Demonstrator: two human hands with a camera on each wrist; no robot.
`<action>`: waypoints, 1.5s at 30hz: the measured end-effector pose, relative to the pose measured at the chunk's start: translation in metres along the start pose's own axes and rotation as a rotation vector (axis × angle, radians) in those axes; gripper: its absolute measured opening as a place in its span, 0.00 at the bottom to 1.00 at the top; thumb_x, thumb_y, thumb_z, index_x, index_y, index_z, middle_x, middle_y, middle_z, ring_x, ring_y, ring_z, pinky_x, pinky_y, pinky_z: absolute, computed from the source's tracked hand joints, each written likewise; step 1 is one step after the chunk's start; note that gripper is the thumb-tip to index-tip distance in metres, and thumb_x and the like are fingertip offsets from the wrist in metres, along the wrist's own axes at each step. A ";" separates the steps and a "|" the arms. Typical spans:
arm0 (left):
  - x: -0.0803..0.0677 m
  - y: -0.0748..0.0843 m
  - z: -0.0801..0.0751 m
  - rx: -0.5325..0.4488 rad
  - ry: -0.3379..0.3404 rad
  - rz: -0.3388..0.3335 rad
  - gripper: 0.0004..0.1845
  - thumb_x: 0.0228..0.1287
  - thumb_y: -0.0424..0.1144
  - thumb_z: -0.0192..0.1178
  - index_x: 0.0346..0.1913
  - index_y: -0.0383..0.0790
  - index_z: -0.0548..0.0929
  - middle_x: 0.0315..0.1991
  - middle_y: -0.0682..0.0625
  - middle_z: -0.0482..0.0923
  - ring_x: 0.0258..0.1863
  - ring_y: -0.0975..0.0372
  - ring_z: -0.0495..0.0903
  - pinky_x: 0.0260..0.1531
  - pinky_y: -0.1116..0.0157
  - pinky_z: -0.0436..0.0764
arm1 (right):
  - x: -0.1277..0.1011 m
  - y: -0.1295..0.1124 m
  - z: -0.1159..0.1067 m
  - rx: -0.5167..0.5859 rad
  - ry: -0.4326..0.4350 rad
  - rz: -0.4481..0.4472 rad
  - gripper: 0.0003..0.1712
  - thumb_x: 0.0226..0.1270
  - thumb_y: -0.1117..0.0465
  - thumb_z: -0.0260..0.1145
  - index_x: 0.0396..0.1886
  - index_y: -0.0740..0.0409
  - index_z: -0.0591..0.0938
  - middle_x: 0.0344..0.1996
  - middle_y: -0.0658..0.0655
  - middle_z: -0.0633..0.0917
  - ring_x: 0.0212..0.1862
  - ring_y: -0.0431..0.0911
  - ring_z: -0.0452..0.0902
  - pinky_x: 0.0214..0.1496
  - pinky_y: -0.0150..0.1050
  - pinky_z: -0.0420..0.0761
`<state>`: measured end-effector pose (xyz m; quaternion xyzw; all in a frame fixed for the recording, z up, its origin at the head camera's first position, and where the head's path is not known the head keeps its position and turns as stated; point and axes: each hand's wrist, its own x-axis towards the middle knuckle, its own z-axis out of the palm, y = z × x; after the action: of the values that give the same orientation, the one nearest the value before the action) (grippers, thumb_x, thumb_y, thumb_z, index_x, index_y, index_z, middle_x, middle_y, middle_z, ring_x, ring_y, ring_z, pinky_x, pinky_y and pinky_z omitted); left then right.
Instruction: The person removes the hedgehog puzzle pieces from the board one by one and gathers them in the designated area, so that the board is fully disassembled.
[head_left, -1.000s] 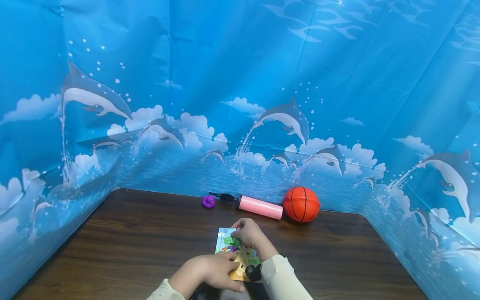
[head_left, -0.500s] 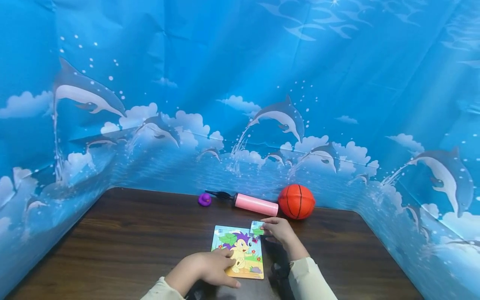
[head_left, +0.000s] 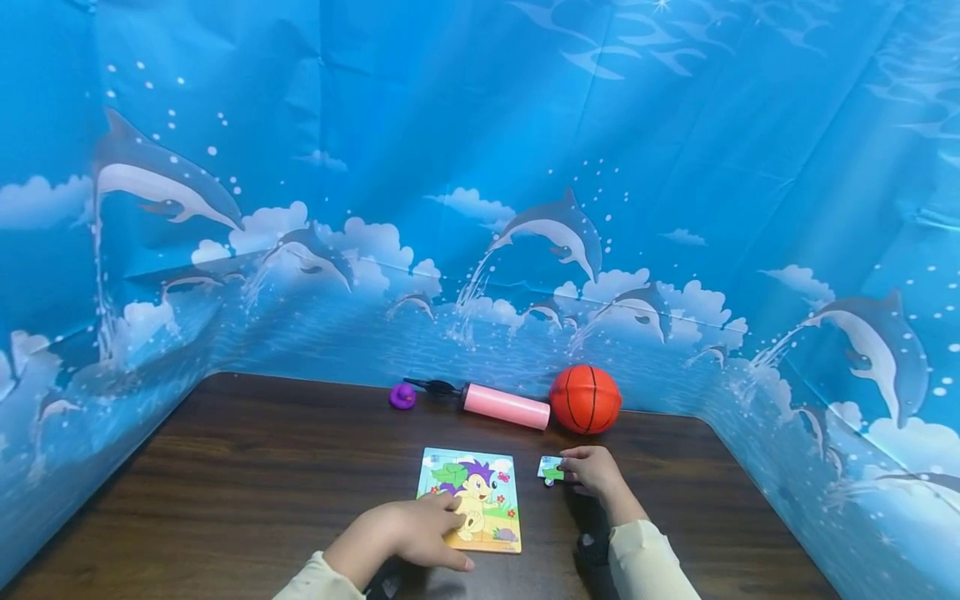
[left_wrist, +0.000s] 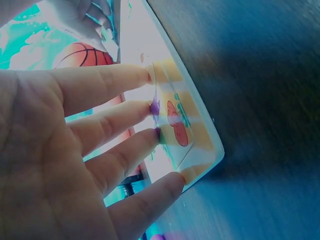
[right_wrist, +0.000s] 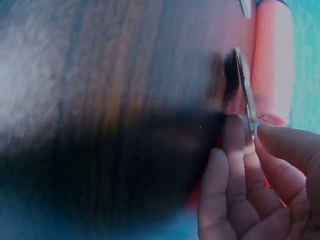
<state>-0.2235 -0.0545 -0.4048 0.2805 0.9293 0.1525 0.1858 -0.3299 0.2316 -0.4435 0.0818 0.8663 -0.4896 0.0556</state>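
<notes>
You are pinching a small puzzle piece [head_left: 551, 469] in your right hand [head_left: 592, 471], thumb on one face and fingers [right_wrist: 235, 150] curled against the other, and it is sitting just right of the puzzle board [head_left: 471, 498], apart from it and low over the tabletop [head_left: 262, 467]. Your left hand [head_left: 408, 533] is resting on the board with straight, spread fingers [left_wrist: 112, 82], their tips pressing its lower left part, holding nothing.

To handle this well, keep those left fingertips pressing flat so the board is not sliding on the dark wood, and keep them off any seam you are working at. Hold the piece by its edge only, lightly, so its printed face and its outline are staying free to be seen.

From the head view the piece is lying nearly flat with its printed face up, its longer side running left to right, the near end toward the board. The right wrist view is showing it edge-on as a thin strip, so its exact tilt is hard to judge. The board is lying flat, long axis running away from you, its top edge pointing toward the pink pump [head_left: 504, 406], the orange ball [head_left: 585, 399] and a small purple toy [head_left: 402, 396] at the back.
</notes>
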 end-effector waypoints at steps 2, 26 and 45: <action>0.000 -0.001 0.000 0.003 0.001 -0.005 0.35 0.51 0.65 0.55 0.58 0.46 0.74 0.63 0.48 0.62 0.64 0.53 0.58 0.58 0.51 0.62 | 0.001 -0.001 0.001 -0.099 0.020 -0.030 0.12 0.59 0.66 0.59 0.42 0.65 0.81 0.26 0.55 0.82 0.26 0.43 0.77 0.30 0.42 0.80; -0.002 -0.002 0.000 -0.037 -0.017 0.036 0.32 0.54 0.59 0.56 0.59 0.45 0.72 0.64 0.47 0.61 0.64 0.55 0.59 0.57 0.52 0.65 | -0.023 -0.074 0.101 -0.741 -0.231 -0.558 0.21 0.44 0.47 0.73 0.43 0.31 0.82 0.44 0.50 0.72 0.49 0.47 0.63 0.48 0.58 0.64; -0.003 -0.001 -0.002 -0.045 -0.029 0.014 0.32 0.54 0.60 0.55 0.60 0.48 0.72 0.64 0.48 0.61 0.64 0.56 0.59 0.57 0.53 0.65 | -0.016 -0.088 0.112 -0.811 -0.256 -0.507 0.15 0.40 0.49 0.76 0.27 0.32 0.77 0.41 0.49 0.69 0.46 0.48 0.59 0.45 0.51 0.63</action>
<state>-0.2224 -0.0574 -0.4024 0.2849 0.9209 0.1707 0.2043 -0.3295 0.0899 -0.4244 -0.2203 0.9660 -0.1172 0.0679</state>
